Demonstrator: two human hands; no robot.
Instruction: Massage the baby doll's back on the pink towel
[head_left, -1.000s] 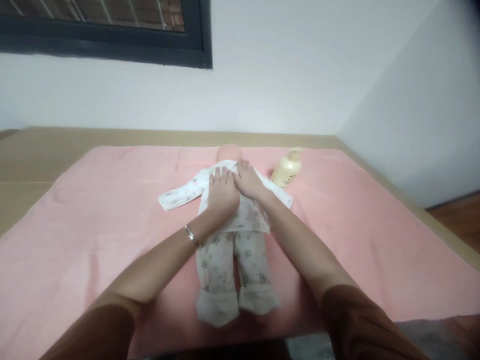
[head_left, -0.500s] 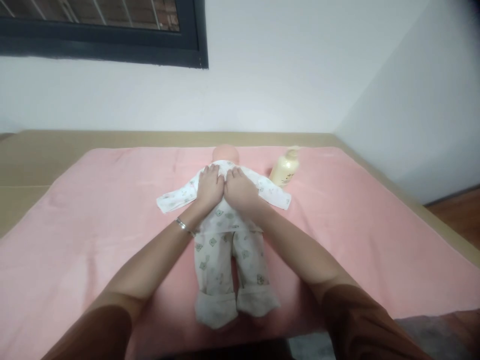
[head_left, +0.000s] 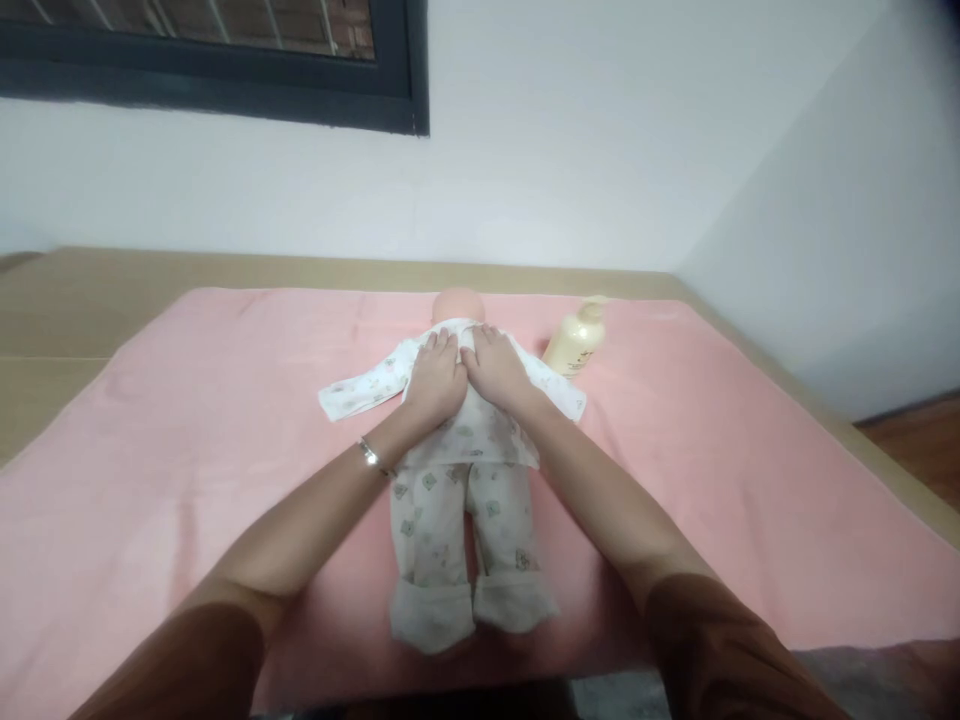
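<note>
A baby doll [head_left: 459,304] lies on a pink sheet [head_left: 262,380], its head away from me and no face showing. It wears a white patterned top [head_left: 480,440] and matching trousers [head_left: 431,530] with turned-up cuffs. My left hand [head_left: 436,378], below a silver bracelet [head_left: 369,453], rests flat on the upper left of the doll's top, fingers stretched out. Beside it my right hand [head_left: 495,366] lies flat on the upper right, fingers extended, its thumb close to the left hand. The doll's sleeves spread out to both sides.
A cream pump bottle [head_left: 576,340] stands tilted in view behind the doll's right-hand sleeve. The sheet covers a tan padded surface [head_left: 112,300]. A white wall [head_left: 555,140] with a dark window frame [head_left: 409,70] rises at the back.
My right hand has shifted slightly outward on the doll's back, its fingers now more stretched out. The camera view has turned slightly.
</note>
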